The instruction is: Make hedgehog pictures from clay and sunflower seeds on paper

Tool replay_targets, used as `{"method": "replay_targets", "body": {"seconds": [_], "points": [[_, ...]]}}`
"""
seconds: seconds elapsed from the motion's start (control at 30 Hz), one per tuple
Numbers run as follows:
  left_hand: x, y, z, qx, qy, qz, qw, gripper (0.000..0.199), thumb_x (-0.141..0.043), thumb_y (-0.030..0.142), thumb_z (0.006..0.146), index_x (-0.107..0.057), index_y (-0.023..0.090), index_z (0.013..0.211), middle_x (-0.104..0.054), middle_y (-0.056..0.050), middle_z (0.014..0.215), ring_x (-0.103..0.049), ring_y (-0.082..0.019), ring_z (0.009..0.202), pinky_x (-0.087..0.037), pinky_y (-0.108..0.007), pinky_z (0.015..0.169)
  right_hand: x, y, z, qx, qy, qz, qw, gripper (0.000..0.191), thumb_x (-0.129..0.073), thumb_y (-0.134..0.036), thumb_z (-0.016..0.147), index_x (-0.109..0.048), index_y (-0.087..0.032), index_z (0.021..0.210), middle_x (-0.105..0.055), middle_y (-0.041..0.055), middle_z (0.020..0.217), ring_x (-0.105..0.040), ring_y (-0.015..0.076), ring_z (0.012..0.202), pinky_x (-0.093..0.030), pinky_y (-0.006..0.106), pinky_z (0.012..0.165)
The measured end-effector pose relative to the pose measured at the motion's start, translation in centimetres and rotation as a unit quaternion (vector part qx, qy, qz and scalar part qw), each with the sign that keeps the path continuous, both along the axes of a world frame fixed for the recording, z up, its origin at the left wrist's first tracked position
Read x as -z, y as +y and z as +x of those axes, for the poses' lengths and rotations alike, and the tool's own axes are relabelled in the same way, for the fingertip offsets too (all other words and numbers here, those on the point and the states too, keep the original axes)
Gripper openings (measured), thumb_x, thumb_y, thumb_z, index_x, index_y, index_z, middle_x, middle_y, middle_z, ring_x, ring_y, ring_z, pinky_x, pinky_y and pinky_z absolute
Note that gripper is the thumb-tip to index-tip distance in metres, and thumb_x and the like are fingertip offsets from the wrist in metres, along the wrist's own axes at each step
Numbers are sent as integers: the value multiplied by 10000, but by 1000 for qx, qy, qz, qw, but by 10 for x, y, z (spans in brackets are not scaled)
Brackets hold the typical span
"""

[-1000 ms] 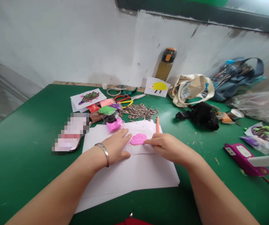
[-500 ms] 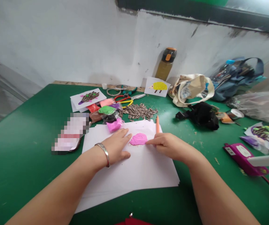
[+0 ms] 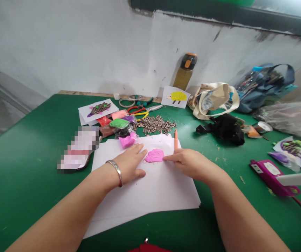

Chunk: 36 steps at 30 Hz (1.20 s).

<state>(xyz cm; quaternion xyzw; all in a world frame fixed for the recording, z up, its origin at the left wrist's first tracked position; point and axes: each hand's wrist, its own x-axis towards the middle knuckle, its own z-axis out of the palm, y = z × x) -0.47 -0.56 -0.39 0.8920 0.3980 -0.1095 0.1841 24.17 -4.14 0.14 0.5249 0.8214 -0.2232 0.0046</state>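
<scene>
A flattened pink clay patch (image 3: 154, 155) lies on the white paper (image 3: 150, 192). My left hand (image 3: 131, 162) rests on the sheet with fingers spread, its fingertips beside the patch's left edge, holding nothing. At the right edge, the extended index finger of my right hand (image 3: 186, 161) touches the clay; its other fingers are curled under. An orange pen (image 3: 176, 139) lies just beyond that hand. Sunflower seeds (image 3: 157, 125) are heaped past the paper's far edge, beside bagged clay, with a pink packet (image 3: 128, 140) nearest the paper.
A blurred phone (image 3: 79, 148) lies left of the paper. Scissors (image 3: 147, 111), a hedgehog picture (image 3: 176, 97) and a bottle (image 3: 185, 71) stand or lie toward the wall. Bags (image 3: 215, 99), a black cloth item (image 3: 226, 129) and a purple device (image 3: 273, 176) are at the right.
</scene>
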Motion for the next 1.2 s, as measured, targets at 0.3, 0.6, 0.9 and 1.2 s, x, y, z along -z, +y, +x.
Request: {"method": "replay_targets", "body": {"seconds": [0.3, 0.6, 0.9, 1.2], "points": [[3, 0, 0, 2, -28, 5, 1000, 679, -593, 365, 758, -388, 136, 1365, -300, -171, 1496, -269, -329, 1370, -257, -434, 1106, 8, -5, -26, -19, 13, 135, 991, 521, -405, -85, 841, -542, -319, 1286, -590, 72, 1111, -541, 208, 983, -412, 359, 847], [0, -1, 0, 5, -12, 4, 1000, 675, -598, 386, 774, -398, 113, 1358, -318, -184, 1479, -262, -333, 1371, -255, -435, 1111, 11, -10, -43, -59, -20, 161, 985, 505, -383, -588, 894, -553, -287, 1263, -327, 75, 1491, -204, 354, 1369, -137, 611, 1075], [-1, -1, 1, 15, -14, 17, 1000, 669, -593, 391, 777, -406, 102, 1351, -344, -188, 1457, -286, -330, 1356, -269, -431, 1104, 12, -11, -46, -56, -20, 146, 987, 504, -351, -565, 919, -511, -298, 1315, -307, 76, 1505, -186, 354, 1385, -120, 614, 1084], [6, -1, -1, 12, -39, 26, 999, 665, -612, 402, 761, -437, 92, 1322, -387, -199, 1418, -322, -338, 1330, -277, -436, 1096, 14, -11, -52, -55, -25, 150, 987, 482, -377, -539, 920, -489, -314, 1331, -323, 72, 1498, -227, 352, 1372, -108, 632, 1080]]}}
